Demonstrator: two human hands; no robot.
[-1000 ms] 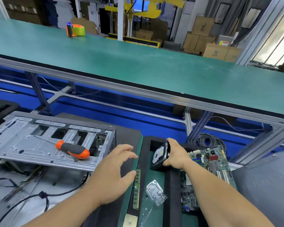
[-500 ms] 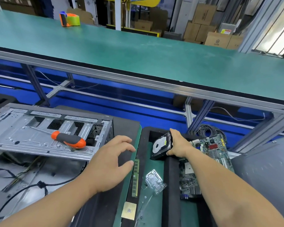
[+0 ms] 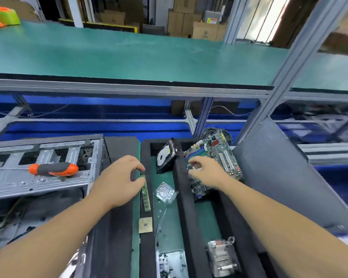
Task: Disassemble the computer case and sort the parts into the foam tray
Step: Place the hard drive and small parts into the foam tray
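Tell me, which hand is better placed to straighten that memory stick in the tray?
Left, probably. The left hand has its fingertips at the memory stick's far end, while the right hand hovers over the motherboard in the next compartment.
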